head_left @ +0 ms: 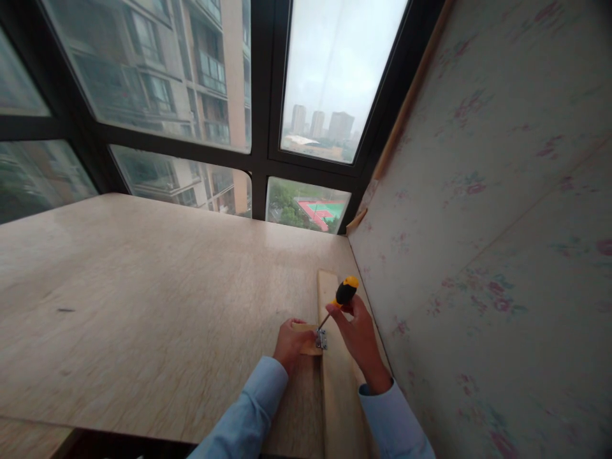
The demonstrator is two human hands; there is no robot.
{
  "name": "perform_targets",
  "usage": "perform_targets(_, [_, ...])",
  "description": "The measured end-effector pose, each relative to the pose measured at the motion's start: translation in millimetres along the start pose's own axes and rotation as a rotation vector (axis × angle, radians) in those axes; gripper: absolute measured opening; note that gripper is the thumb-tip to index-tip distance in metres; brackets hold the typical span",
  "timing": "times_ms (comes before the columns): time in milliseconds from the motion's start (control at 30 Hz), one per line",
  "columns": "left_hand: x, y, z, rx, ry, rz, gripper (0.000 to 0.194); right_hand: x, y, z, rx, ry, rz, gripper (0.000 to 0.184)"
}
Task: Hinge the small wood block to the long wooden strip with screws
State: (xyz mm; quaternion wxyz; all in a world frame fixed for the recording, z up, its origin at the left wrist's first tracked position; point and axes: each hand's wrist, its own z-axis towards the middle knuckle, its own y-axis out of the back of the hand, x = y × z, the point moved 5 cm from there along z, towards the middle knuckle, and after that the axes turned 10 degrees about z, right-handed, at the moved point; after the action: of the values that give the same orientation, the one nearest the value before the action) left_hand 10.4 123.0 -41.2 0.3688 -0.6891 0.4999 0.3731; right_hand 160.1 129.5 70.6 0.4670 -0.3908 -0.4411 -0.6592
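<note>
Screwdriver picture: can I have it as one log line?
right hand: yellow-and-black screwdriver, tip at metal hinge | left hand: holding small wooden piece | metal hinge: across small wooden piece and long wooden board

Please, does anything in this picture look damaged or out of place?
Yes: the brown edge strip beside the window frame looks torn near its lower end, where a loose piece sticks out.
</note>
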Motion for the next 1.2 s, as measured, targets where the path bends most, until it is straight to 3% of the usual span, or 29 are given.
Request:
perform_targets(200, [-1,0.4,0,0.003,-0.025,-0.008,0.037,-2,-8,-5,0.136,-0.064,0.269,0.053])
perform_targets(333, [0,1.2,0,0.017,-0.035,-0.015,0.039,7,-7,-7,0.223,-0.082,0.316,0.045])
perform_targets(433, [1,1.0,1,0.023,-0.039,-0.01,0.041,10,-6,-6,0.195,-0.057,0.206,0.037])
perform_targets(600, [3,0.6,3,0.006,-0.036,0.004,0.04,11,-7,-5,0.055,0.066,-0.096,0.039])
perform_targets(867, [1,-0.3,2,0.015,-0.025,-0.012,0.038,3,-12,-8,0.215,-0.023,0.3,0.044])
perform_targets(1000, [2,0.3,1,0.021,-0.039,-0.004,0.039,11,-9,-7,0.192,-0.03,0.216,0.037])
perform_targets(1200, [0,0.7,-1,0.01,-0.034,-0.015,0.04,17,-4,-2,0.02,0.012,-0.08,0.04])
